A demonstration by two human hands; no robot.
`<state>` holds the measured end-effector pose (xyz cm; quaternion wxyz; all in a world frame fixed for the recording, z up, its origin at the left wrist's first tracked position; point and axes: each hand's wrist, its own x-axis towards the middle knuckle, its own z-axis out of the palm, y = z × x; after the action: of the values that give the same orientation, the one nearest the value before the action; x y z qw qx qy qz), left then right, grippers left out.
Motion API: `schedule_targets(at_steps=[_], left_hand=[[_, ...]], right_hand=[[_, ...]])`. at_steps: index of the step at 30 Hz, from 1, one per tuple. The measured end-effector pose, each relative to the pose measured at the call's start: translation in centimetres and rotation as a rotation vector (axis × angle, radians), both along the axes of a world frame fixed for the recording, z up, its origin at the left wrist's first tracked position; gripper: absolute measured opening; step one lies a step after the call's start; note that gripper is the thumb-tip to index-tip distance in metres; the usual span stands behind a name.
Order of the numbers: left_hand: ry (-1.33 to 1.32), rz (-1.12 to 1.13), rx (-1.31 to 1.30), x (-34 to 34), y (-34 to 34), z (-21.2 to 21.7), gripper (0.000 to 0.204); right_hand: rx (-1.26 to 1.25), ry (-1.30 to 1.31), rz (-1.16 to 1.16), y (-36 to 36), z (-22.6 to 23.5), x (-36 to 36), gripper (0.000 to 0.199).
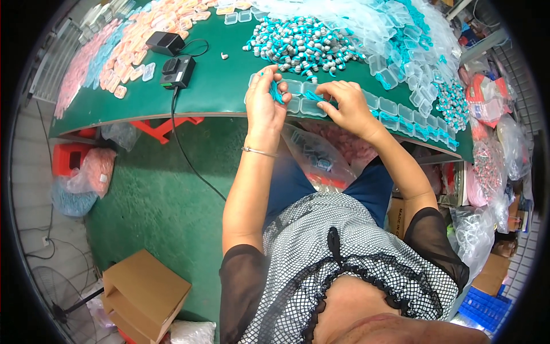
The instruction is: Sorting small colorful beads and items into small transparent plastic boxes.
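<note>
My left hand (267,97) is closed around a bundle of teal cords (277,92), palm turned partly up, above the near edge of the green table. To its right, my right hand (348,107) pinches a teal cord (313,96) over a clear plastic box (310,108). Double rows of small clear boxes (388,106) run rightward along the table edge, and several toward the right end hold teal cords (421,131). Just beyond my hands lies a heap of small grey-white ribbed plugs with teal cords (306,46).
Loose clear boxes (366,20) pile up at the far right, some with teal pieces. Orange (137,43), blue and pink boxed pieces spread at the far left. A black device (177,71) trails its cable off the green table (217,86). An opened carton (146,292) stands on the floor.
</note>
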<state>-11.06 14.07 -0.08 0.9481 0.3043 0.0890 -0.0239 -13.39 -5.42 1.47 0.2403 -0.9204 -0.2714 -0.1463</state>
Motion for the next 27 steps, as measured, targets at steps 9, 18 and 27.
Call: schedule_targets(at_steps=[9,18,27], left_hand=[[0.014,-0.026,0.010,-0.3,0.5,-0.3,0.019],[0.056,-0.110,-0.111,0.1,1.0,-0.9,0.029],[-0.102,-0.080,-0.165,-0.3,-0.7,-0.5,0.033]], right_hand=[[-0.166,-0.201,0.041,0.4,-0.4,0.0,0.014],[-0.243,-0.273,0.029,0.9,0.1,0.6,0.008],[0.387,0.309,0.048,5.8,1.1,1.8,0.025]])
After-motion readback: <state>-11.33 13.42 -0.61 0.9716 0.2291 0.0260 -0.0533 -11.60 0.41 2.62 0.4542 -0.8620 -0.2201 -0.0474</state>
